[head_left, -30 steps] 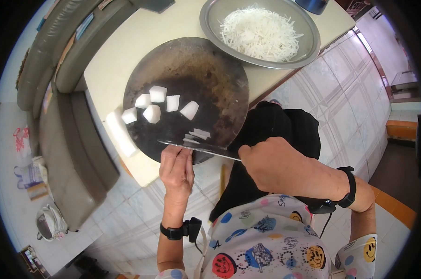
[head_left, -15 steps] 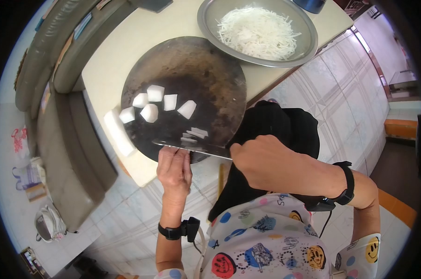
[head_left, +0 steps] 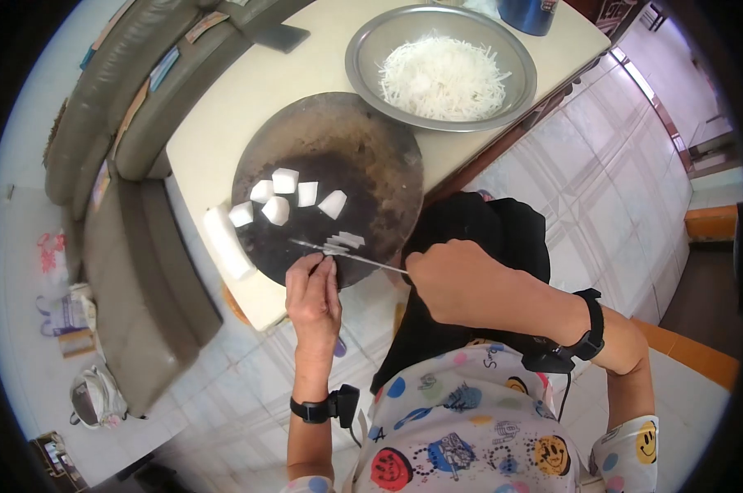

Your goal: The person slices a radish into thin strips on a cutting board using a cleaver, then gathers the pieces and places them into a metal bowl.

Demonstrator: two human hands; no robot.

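Observation:
A knife (head_left: 359,258) is held by its handle in my closed right hand (head_left: 457,283), its blade reaching left over the near part of a round dark board (head_left: 330,123). My left hand (head_left: 314,300) has its fingers bent and pressed together at the blade's near side, on a small white piece (head_left: 328,255) mostly hidden by the fingertips. Just beyond the blade lie thin white slices (head_left: 347,239). Several white chunks (head_left: 277,210) sit farther back on the board. A long white vegetable piece (head_left: 227,242) rests along the board's left edge.
A metal bowl (head_left: 523,78) of white shreds (head_left: 443,78) stands at the board's back right on the pale table (head_left: 215,115). Behind it is a blue container (head_left: 527,15). A grey sofa (head_left: 141,287) is at the left, and tiled floor (head_left: 585,164) at the right.
The view has shifted, so the board and bowl sit slightly differently in it. The knife blade is now nearer the thin slices, with my left fingertips close beside it.

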